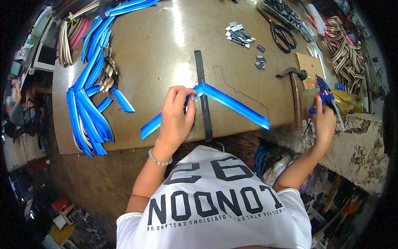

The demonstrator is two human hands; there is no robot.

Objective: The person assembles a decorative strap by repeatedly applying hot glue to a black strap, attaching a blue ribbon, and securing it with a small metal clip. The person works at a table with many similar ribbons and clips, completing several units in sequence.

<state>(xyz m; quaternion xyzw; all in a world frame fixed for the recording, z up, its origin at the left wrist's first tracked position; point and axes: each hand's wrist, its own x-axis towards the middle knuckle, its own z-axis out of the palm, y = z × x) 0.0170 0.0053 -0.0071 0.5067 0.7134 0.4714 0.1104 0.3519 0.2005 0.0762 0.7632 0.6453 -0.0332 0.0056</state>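
Note:
A blue ribbed strap [236, 107] with a pale stripe lies in a wide V shape, its peak over a black strip [206, 118] on the table. My left hand [179, 110] pinches the strap's left arm just beside the peak, thumb and fingers closed. At the table's right side my right hand [326, 120] is closed around the handle of a blue glue gun [324, 92]. A pale stick juts from the gun. The palm side of the right hand is hidden.
Bundled blue straps [89, 112] hang over the table's left edge. A hammer [297, 95] and a cardboard piece [311, 70] lie near the glue gun. Farther back are black scissors [282, 36], small labels [239, 34] and dark tabs [260, 62]. Striped straps [346, 54] pile at right.

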